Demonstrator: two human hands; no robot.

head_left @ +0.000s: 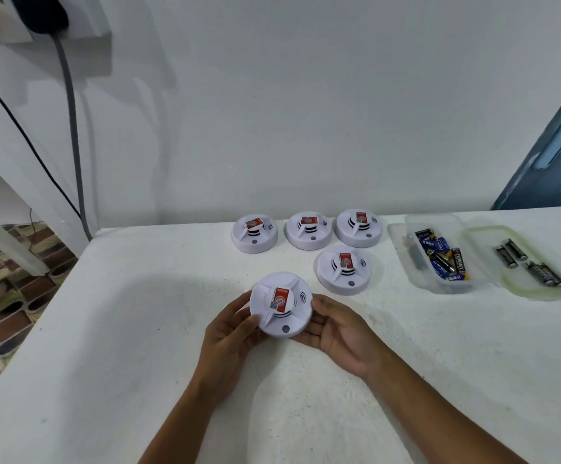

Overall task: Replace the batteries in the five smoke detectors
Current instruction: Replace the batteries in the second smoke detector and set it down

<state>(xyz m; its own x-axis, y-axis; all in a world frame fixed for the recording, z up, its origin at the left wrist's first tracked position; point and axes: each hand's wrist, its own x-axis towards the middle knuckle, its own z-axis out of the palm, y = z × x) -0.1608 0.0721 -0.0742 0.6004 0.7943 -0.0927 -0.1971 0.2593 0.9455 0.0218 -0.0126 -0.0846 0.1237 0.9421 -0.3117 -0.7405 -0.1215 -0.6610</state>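
Note:
A round white smoke detector (280,304) with a red label is tilted toward me above the white table (138,329). My left hand (228,333) grips its left edge and my right hand (342,333) cups its right side and underside. Three more detectors stand in a row at the back: left (254,232), middle (308,230), right (358,228). Another one (344,268) sits in front of them. A clear plastic container (439,252) holds several batteries (444,257). Its lid (533,262) lies to the right with several dark batteries (528,266) on it.
The white wall rises right behind the table. A wall socket with a dark plug (43,11) and hanging cables (73,128) is at the upper left. The table's left edge drops to a patterned floor (1,289). A blue door (553,152) stands at the right.

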